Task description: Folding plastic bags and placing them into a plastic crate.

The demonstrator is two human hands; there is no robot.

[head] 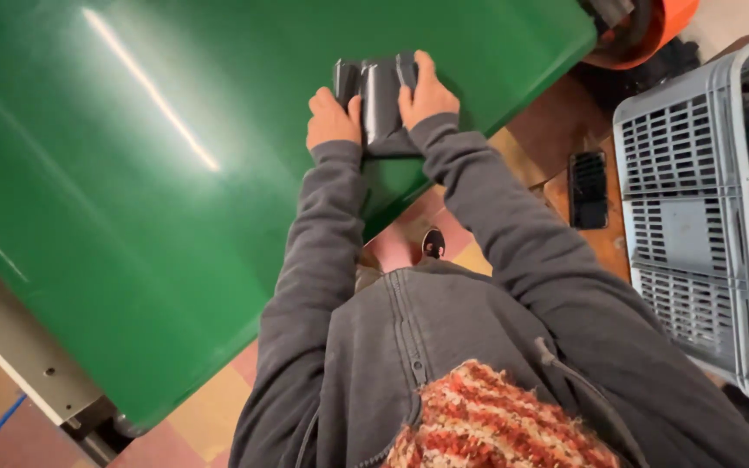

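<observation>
1. Dark grey plastic part: lies flat on the green table, close to the table's near edge, straight ahead of the person & at full arm's reach.
2. Long axis: looks to run away from the body, roughly in line w/ both forearms. It has raised ribs or folds; exact shape hard to tell.
3. Left hand: fingers curled, pressed against the part's left side, thumb up on it. A narrow grip, touching, not wrapped round.
4. Right hand: laid over the part's right side, fingers reaching up to its far end. Holding it down, palm on top.
5. Which is nearer? Both are on it; the right hand sits further along, the left sits nearer the body end.
6. Edges: the table's edge runs diagonally just below the wrists, so there's little table left toward the body.
7. Open room: wide bare green surface to the left & beyond the part.
8. Right side is tighter: grey slatted crate stands near, w/ a dark phone lying on a brown surface between crate & table.
</observation>
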